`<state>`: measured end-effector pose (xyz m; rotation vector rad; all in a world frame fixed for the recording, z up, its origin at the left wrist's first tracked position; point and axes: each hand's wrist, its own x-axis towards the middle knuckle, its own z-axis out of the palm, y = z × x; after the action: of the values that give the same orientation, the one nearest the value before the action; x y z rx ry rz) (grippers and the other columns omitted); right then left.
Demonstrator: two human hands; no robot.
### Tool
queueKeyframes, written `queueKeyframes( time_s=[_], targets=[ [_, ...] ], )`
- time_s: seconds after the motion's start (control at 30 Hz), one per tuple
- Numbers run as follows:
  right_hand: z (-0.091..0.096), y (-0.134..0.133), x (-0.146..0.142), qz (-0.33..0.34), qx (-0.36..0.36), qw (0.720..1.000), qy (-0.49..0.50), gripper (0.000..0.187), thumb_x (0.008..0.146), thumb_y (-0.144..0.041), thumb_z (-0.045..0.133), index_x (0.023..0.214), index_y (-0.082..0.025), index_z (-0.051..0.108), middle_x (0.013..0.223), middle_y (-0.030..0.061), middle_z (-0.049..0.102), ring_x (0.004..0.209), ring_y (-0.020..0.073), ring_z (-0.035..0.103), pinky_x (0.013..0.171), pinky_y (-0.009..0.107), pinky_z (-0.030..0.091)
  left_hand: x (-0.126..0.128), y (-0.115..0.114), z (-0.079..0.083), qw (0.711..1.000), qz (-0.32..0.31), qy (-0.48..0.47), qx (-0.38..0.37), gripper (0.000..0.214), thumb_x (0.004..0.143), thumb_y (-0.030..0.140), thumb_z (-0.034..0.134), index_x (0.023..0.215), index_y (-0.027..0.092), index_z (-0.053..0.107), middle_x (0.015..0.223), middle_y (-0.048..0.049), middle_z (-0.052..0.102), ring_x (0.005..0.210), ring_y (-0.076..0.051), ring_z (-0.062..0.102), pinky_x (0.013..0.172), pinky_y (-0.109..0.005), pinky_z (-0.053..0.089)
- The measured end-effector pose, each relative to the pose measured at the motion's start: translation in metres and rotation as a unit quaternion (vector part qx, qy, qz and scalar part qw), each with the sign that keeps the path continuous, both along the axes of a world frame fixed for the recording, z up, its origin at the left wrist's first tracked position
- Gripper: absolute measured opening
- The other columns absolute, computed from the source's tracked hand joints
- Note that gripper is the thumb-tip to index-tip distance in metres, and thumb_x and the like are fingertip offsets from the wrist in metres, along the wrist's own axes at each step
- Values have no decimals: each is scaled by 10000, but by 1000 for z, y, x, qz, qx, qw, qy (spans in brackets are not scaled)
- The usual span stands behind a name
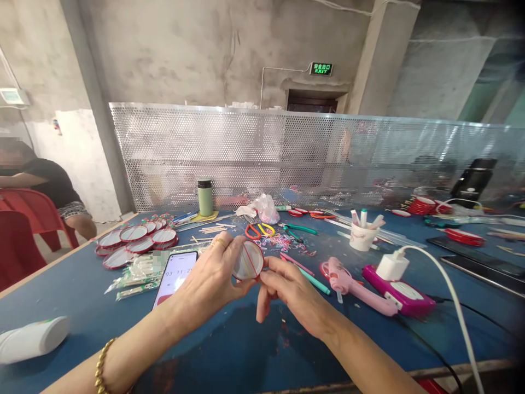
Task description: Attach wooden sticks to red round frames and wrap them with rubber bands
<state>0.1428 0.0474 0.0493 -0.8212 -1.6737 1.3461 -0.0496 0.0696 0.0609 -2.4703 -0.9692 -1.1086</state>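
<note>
My left hand grips a small round disc by its left and lower edge, fingers behind and thumb below. The disc has a pale, glossy face, a thin red rim and a red line running slantwise across it. It is held tilted up above the table. At the disc's lower right rim, the thumb and forefinger of my right hand are pinched together on the edge, its other fingers curled below. Any small piece between those fingertips is hidden. A lit phone lies beside my left wrist.
Similar red-rimmed discs are piled at left, near plastic packets. Pliers and coloured scraps lie beyond my hands. At right are a pink glue gun, a purple power strip, a white cable and a cup.
</note>
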Motion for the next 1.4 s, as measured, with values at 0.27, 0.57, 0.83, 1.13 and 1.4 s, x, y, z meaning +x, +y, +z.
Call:
queueKeyframes(
  time_s=[0.27,0.57,0.83,1.13,1.4],
  targets=[
    [5,-6,-2,-15,-14,1000,-12,436,911,-206,428,1334,-109,463,588,10,695,583,185,683,676,324,512,-1,2,0,1000,14,9,-9,469,832,304,685,1224,164,471,1129,-128,519,1076,-292,560,877,-441,548],
    [3,-5,-6,-40,15,998,-44,538,831,-140,442,1369,-130,418,570,-32,666,535,180,684,617,300,519,-1,2,-2,999,31,19,-4,456,812,313,701,1186,147,501,1141,-144,523,1081,-305,567,855,-437,555],
    [5,-8,-6,-18,-11,1000,8,702,801,-152,451,1482,-141,280,702,-3,697,572,201,713,572,308,523,0,3,-1,999,45,-9,-13,448,799,284,681,1182,111,524,1103,-153,534,1063,-306,567,875,-450,541],
    [-8,-2,-5,-65,38,996,-57,784,785,-149,447,1528,-171,198,918,42,717,566,163,713,573,289,526,-2,7,-4,999,26,-11,-27,406,785,314,691,1139,161,561,1072,-123,543,1030,-287,582,826,-429,560],
    [0,-4,-4,10,-27,999,38,752,776,-146,492,1498,-201,286,756,11,699,628,209,730,562,295,538,-3,7,-3,997,-35,-41,-50,512,762,278,700,1235,210,517,1095,-90,544,1002,-244,585,839,-407,561]
  ],
)
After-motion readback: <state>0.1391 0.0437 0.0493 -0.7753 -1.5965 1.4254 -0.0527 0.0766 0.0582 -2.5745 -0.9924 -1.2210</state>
